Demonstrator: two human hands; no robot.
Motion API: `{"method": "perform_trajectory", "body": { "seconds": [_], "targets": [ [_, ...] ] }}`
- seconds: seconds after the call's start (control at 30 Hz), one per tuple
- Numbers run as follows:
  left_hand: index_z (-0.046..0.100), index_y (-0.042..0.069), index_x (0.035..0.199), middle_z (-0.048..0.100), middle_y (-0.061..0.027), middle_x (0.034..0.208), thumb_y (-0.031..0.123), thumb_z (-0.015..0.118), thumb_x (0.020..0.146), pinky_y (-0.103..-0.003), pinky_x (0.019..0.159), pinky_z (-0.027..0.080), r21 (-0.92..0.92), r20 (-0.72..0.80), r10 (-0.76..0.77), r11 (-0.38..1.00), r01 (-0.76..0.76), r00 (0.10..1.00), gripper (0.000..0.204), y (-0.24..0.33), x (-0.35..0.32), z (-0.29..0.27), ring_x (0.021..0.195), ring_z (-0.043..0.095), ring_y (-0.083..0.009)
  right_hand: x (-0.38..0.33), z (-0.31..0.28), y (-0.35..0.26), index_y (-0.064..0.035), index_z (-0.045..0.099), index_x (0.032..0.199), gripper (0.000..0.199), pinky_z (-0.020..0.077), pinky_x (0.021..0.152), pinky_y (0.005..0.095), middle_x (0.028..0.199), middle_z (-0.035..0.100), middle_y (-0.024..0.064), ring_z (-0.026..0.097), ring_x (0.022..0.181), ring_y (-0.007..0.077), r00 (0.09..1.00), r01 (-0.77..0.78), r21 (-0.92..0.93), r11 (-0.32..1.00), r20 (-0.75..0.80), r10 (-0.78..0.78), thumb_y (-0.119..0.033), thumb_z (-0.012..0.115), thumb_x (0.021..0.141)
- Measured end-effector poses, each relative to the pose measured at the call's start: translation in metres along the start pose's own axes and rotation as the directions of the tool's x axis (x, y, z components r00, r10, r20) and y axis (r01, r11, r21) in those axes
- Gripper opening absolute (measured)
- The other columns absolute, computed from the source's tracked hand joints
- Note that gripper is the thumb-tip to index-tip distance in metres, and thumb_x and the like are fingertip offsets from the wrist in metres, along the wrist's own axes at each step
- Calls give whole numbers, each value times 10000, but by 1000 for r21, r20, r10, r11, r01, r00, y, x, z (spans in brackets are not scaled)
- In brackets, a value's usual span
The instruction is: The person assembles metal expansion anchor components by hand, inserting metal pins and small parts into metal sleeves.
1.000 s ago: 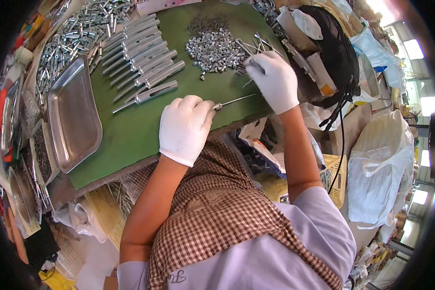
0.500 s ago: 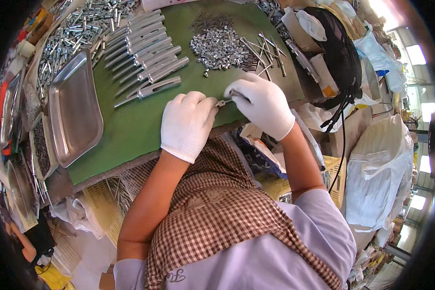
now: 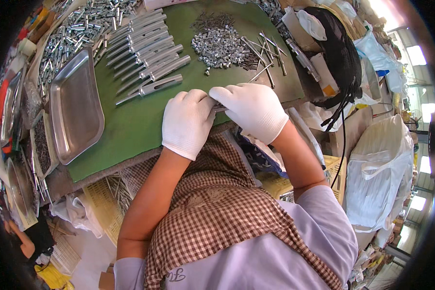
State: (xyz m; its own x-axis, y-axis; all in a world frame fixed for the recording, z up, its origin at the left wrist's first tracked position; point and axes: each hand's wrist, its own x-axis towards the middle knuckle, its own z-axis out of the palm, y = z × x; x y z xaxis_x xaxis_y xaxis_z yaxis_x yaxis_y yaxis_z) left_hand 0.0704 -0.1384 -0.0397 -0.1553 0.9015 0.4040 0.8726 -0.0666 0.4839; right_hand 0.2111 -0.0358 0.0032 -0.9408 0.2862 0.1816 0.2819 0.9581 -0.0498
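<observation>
My left hand (image 3: 187,126), in a white knit glove, is closed over the near edge of the green work mat (image 3: 130,130). Against its fingertips presses my right hand (image 3: 252,112), gloved alike and also closed. Between them a small silver metal part (image 3: 220,108) shows; the fingers cover most of it. Slotted metal tubes with thin pointed ends (image 3: 160,85) lie in a row just beyond my left hand. Past my right hand are a heap of small silver metal collars (image 3: 220,48) and several thin metal rods (image 3: 269,75).
A steel tray (image 3: 77,108) lies on the left of the mat. Behind it is a large pile of short metal tubes (image 3: 75,38). Dark small pins (image 3: 215,23) lie at the far side. A black mesh bag (image 3: 336,53) and a white plastic bag (image 3: 379,169) are on the right.
My right hand has moved left and turned over, coming against my left fingers. The small metal part between them is now more covered. My left hand has hardly moved.
</observation>
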Motion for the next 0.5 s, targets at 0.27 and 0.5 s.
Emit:
{"method": "perform_trajectory", "body": {
  "seconds": [0.27,0.5],
  "targets": [
    [705,77,876,606,-75,803,120,701,763,-404,696,467,-18,-69,8,1000,-9,998,121,-1,0,6,758,578,-296,-22,6,7,-162,590,1249,483,531,631,384,960,699,78,669,742,295,948,-176,289,941,-209,241,-97,645,773],
    [703,81,876,601,-75,791,127,691,776,-404,687,461,-1,-77,44,999,-44,996,111,-3,-1,7,745,576,-291,-28,11,-2,-145,672,1134,392,546,717,348,1052,665,63,672,868,257,944,-222,210,952,-197,264,-84,659,747]
  ]
}}
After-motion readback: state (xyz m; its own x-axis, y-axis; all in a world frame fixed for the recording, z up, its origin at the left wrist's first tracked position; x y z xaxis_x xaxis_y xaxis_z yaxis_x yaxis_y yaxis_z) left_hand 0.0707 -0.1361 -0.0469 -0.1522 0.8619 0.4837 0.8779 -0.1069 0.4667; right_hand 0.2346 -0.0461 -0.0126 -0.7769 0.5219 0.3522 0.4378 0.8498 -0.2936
